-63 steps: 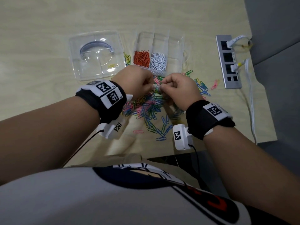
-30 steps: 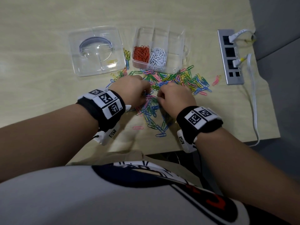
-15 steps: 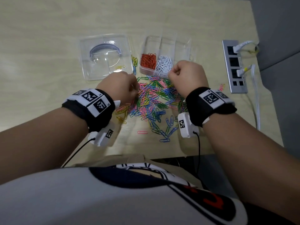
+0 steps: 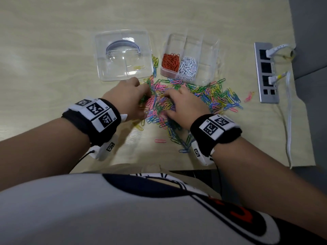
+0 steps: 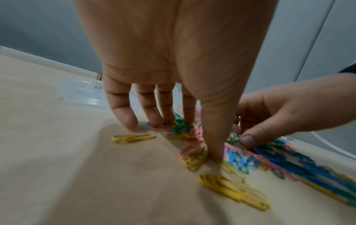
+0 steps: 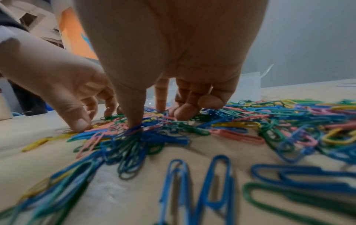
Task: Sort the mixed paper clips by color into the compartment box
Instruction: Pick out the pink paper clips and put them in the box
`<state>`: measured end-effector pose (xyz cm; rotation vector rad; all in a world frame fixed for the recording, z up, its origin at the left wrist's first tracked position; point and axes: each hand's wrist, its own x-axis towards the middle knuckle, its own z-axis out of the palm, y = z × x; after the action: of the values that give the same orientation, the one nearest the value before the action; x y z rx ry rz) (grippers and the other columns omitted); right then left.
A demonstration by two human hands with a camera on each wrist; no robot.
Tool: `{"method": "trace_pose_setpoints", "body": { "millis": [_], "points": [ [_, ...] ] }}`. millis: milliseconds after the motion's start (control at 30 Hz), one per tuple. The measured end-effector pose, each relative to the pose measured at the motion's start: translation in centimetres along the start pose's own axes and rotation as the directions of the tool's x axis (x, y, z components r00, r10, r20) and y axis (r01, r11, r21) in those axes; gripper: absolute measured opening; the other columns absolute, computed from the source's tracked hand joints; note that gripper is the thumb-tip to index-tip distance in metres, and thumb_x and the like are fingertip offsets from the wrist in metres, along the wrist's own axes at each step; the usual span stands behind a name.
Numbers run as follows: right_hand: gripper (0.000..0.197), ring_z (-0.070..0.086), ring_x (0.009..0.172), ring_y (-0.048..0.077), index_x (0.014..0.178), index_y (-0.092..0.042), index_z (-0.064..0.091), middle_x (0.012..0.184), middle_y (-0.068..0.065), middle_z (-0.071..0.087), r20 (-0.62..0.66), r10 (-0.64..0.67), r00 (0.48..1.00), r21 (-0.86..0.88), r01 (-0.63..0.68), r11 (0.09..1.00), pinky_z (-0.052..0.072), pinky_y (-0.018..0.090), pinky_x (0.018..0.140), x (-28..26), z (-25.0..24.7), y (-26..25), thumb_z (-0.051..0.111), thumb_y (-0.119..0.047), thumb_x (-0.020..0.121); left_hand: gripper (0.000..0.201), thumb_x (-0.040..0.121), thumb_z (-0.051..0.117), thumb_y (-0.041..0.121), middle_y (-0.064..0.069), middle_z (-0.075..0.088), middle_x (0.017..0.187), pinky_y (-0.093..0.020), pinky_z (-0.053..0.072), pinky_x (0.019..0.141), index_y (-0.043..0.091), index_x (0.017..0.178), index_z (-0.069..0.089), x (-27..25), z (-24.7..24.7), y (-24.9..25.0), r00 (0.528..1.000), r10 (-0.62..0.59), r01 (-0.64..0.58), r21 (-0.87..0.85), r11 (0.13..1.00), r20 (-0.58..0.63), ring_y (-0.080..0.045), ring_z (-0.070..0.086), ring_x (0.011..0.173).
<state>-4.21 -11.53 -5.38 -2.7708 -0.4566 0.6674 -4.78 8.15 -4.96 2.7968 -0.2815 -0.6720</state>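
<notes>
My right hand (image 4: 184,105) is back down from the box (image 4: 190,57) beside my left hand (image 4: 127,101) — fingers spread, pressing into the clips (image 4: 208,96), gripping nothing. Only red and white are sorted — next colour to gather.

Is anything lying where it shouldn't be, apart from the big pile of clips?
Yes. One yellow clip lies in or under the clear lid, not in the compartment box. A few pink clips sit stray beside the power strip, apart from the pile.
</notes>
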Motion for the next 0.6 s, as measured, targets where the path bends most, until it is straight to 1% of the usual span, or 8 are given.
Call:
{"method": "trace_pose_setpoints", "body": {
  "millis": [100, 200, 267, 333, 400, 500, 533, 600],
  "points": [
    [0.048, 0.054, 0.115, 0.030, 0.131, -0.026, 0.048, 0.128, 0.006, 0.047, -0.038, 0.056, 0.998, 0.012, -0.055, 0.998, 0.050, 0.043, 0.091, 0.3, -0.4, 0.6, 0.065, -0.039, 0.088, 0.058, 0.071, 0.079, 0.035, -0.011, 0.051, 0.110, -0.040, 0.048, 0.085, 0.021, 0.122, 0.056, 0.2, 0.3, -0.1, 0.998, -0.008, 0.005, -0.053, 0.999, -0.055, -0.034, 0.054, 0.103],
    [0.040, 0.055, 0.111, 0.029, 0.125, -0.023, 0.051, 0.123, 0.006, 0.049, -0.078, 0.073, 0.994, 0.013, -0.072, 0.997, 0.049, 0.039, 0.089, 0.5, -0.8, 0.8, 0.063, -0.030, 0.087, 0.047, 0.076, 0.076, 0.031, -0.010, 0.054, 0.107, -0.038, 0.048, 0.084, 0.020, 0.118, 0.059, 0.5, 0.2, -0.3, 0.998, -0.003, -0.002, -0.079, 0.997, -0.064, -0.033, 0.055, 0.101],
    [0.037, 0.055, 0.110, 0.029, 0.122, -0.021, 0.055, 0.121, 0.006, 0.050, -0.128, 0.064, 0.990, 0.017, -0.062, 0.998, 0.049, 0.038, 0.088, 0.6, -0.8, 0.4, 0.063, -0.028, 0.087, 0.040, 0.078, 0.073, 0.029, -0.010, 0.056, 0.105, -0.037, 0.048, 0.082, 0.019, 0.115, 0.062, 0.7, 0.1, -0.5, 0.997, -0.002, -0.004, -0.080, 0.997, -0.071, -0.032, 0.056, 0.101],
    [0.039, 0.054, 0.112, 0.029, 0.122, -0.021, 0.055, 0.121, 0.007, 0.049, -0.114, 0.067, 0.991, 0.025, -0.064, 0.998, 0.049, 0.041, 0.091, 0.8, -0.3, -0.1, 0.065, -0.030, 0.086, 0.031, 0.080, 0.068, 0.026, -0.009, 0.057, 0.103, -0.036, 0.047, 0.080, 0.020, 0.110, 0.063, 0.8, 0.1, -0.8, 0.997, -0.009, 0.003, -0.069, 0.998, -0.083, -0.032, 0.057, 0.099],
    [0.037, 0.054, 0.109, 0.030, 0.119, -0.020, 0.056, 0.119, 0.008, 0.048, -0.077, 0.092, 0.993, 0.063, -0.087, 0.994, 0.048, 0.041, 0.090, 0.8, 0.0, -0.1, 0.068, -0.032, 0.086, 0.027, 0.080, 0.066, 0.024, -0.008, 0.058, 0.101, -0.035, 0.047, 0.079, 0.021, 0.107, 0.064, 1.0, 0.1, -0.9, 0.996, -0.018, 0.013, -0.068, 0.998, -0.082, -0.032, 0.057, 0.098],
    [0.017, 0.055, 0.100, 0.030, 0.105, -0.017, 0.060, 0.109, 0.008, 0.051, -0.105, 0.100, 0.989, 0.065, -0.093, 0.994, 0.047, 0.038, 0.082, 0.9, -0.3, 0.4, 0.062, -0.026, 0.090, 0.030, 0.079, 0.067, 0.030, -0.006, 0.057, 0.099, -0.034, 0.047, 0.078, 0.022, 0.107, 0.064, 1.1, 0.0, -0.7, 0.996, -0.008, 0.001, -0.083, 0.997, -0.085, -0.030, 0.056, 0.097],
    [0.014, 0.055, 0.100, 0.030, 0.104, -0.017, 0.061, 0.107, 0.008, 0.053, -0.117, 0.100, 0.988, 0.044, -0.096, 0.994, 0.047, 0.037, 0.081, 0.9, -0.5, 0.6, 0.059, -0.024, 0.092, 0.033, 0.078, 0.069, 0.034, -0.005, 0.056, 0.099, -0.034, 0.047, 0.079, 0.023, 0.108, 0.064, 1.2, -0.1, -0.5, 0.996, 0.001, -0.009, -0.091, 0.996, -0.092, -0.029, 0.056, 0.097],
    [0.017, 0.056, 0.100, 0.030, 0.107, -0.020, 0.063, 0.110, 0.007, 0.054, -0.146, 0.120, 0.982, 0.012, -0.120, 0.993, 0.046, 0.036, 0.080, 0.7, -0.9, 1.0, 0.056, -0.022, 0.092, 0.039, 0.075, 0.073, 0.042, -0.003, 0.055, 0.099, -0.034, 0.047, 0.078, 0.024, 0.109, 0.064, 1.3, -0.1, 0.0, 0.995, 0.027, -0.037, -0.097, 0.995, -0.099, -0.027, 0.056, 0.096]
  ]
}}
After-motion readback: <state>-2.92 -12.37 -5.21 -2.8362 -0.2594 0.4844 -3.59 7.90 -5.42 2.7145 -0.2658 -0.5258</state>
